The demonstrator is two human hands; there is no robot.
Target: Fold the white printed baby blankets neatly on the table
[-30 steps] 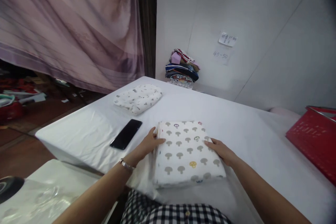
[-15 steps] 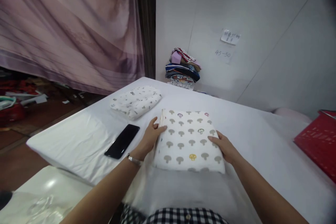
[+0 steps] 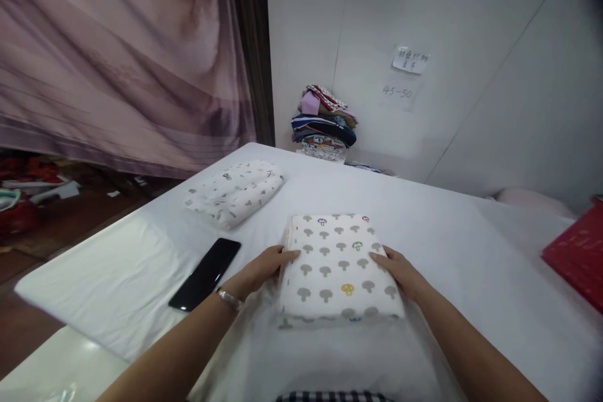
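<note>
Clock centred on the folded cloth [image 3: 342,276], mushroom print up, which sits flat in front of the wearer on the white table [image 3: 452,251]. Left hand [image 3: 264,265] is at 9 o'clock, right hand [image 3: 401,271] at 3. Change vs half a second ago: left forefinger was lifted clear of the side, now it's down by the thumb at the edge; right hand has barely changed. Left thumb laps the top, other fingers run out of sight at the side; looks clamped on the cloth. Right reads the same, undersides hidden. My read: grip is now even on both sides, so the fold stays square. View has shifted too, so can't tell how far the cloth itself moved. Translucent film [image 3: 339,352] at 6; can't tell if it wraps the cloth. Phone [image 3: 206,274] at 9, beyond left hand; patterned bundle [image 3: 238,191] at 10, apart.
</note>
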